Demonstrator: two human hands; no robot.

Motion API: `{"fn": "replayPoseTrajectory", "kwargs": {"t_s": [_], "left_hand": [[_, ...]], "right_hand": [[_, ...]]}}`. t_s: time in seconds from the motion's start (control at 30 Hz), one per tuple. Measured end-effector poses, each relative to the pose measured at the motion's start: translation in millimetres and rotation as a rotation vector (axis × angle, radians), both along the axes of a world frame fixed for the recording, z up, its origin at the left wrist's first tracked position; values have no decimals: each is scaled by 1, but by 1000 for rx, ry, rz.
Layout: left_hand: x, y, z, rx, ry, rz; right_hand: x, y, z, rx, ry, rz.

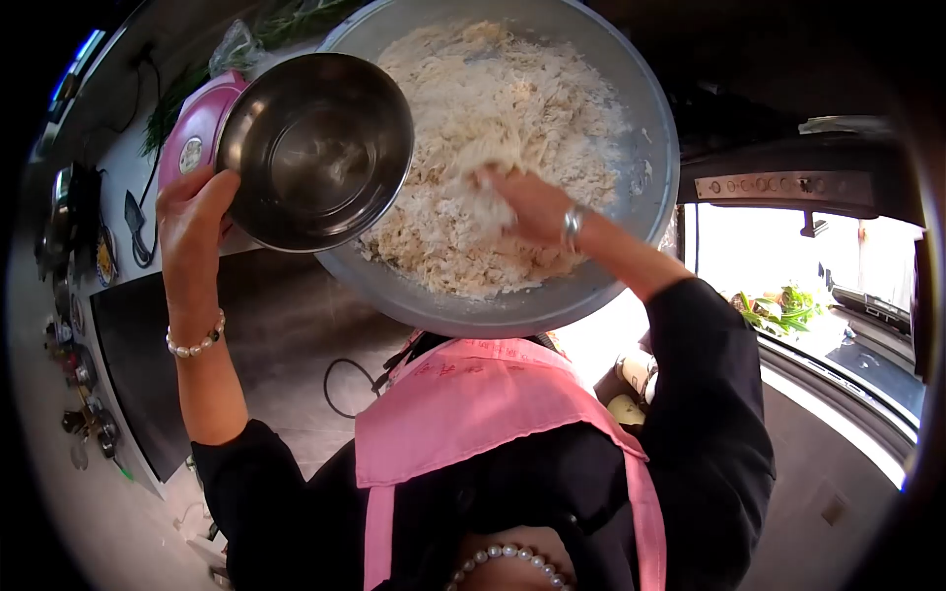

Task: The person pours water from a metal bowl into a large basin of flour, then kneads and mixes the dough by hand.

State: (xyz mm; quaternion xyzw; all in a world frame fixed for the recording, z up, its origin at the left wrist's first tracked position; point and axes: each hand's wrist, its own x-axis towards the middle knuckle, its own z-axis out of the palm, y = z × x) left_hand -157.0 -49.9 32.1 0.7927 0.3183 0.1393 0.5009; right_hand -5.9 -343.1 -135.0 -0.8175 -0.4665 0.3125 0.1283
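Note:
My left hand (195, 212) is closed on the rim of a shiny metal bowl (313, 148), thumb on its near edge. The bowl is tilted so its inside faces me; a little pale liquid or shine shows at its bottom. Its right side overlaps a large grey basin (645, 212). Shaggy, flaky flour dough (512, 108) covers much of the basin's floor, with loose flour along the sides. My right hand (532, 209) reaches into this dough from the lower right. Its fingers are smeared by motion and partly hidden in the flakes.
Behind the metal bowl stands a pink appliance (202, 128) on the light counter (123, 177). A black plug with its cord (138, 227) lies left of it. Green leafy vegetables (788, 307) lie by the window at right. Dark cabinet fronts (227, 345) are below the counter.

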Motion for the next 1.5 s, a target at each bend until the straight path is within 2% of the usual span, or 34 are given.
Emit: {"fn": "replayPoseTrajectory", "kwargs": {"t_s": [0.07, 0.17, 0.2, 0.23, 0.3, 0.37, 0.47, 0.57, 0.6, 0.63, 0.7, 0.83, 0.93, 0.97, 1.03, 1.07, 1.17, 1.23, 1.33, 1.37, 1.4, 1.5], "left_hand": [[1, 2, 2, 8, 17, 27], [13, -2, -3, -90, -56, 58], [15, -5, -3, -116, -88, 81], [17, -2, -6, -87, -82, 79], [13, 2, -9, -32, -66, 71], [7, 3, -5, 6, -43, 73], [-3, 6, -4, 59, -69, 76], [-10, 7, 1, 92, -34, 93], [-12, 8, 4, 98, -50, 95], [-13, 8, 5, 98, -72, 91], [-13, 13, 3, 69, -75, 106], [-19, 17, 1, 66, -110, 129], [-21, 20, -3, 59, -65, 169], [-18, 16, -2, 55, -67, 178], [-10, 5, 2, 52, -73, 204], [-11, 5, 3, 65, -69, 194], [-18, 7, 3, 54, -80, 188], [-22, 10, 1, 36, -97, 197], [-18, 3, 7, 70, -31, 213], [-13, -2, 11, 85, -1, 227], [-10, -3, 12, 100, 25, 239], [-7, 4, 2, 101, -29, 198]], "right_hand": [[-42, -8, 31, -53, -162, 133], [-31, 24, 22, -84, -292, 268], [-5, 44, 23, -240, -193, 171], [24, 52, 12, -347, -210, 108], [62, 36, 10, -312, -319, -30], [92, 21, 9, -390, -388, -138], [138, 37, 1, -288, -288, -310], [131, 98, -26, -235, -461, -233], [109, 105, -15, -203, -415, -185], [82, 98, 0, -176, -374, -142], [50, 65, 12, -269, -308, 151], [1, 9, 66, -284, -177, 306], [-22, 26, 37, 61, -343, 442], [-24, 45, 5, 118, -379, 503], [4, 94, 15, -94, -285, 454], [26, 106, 5, -112, -369, 336], [96, 99, -3, -231, -453, 70], [130, 92, 4, -398, -436, 20], [135, 120, -9, -195, -363, -129], [133, 137, -56, -99, -362, -144], [98, 139, -36, -108, -392, -140], [57, 93, 5, -177, -256, 183]]}}
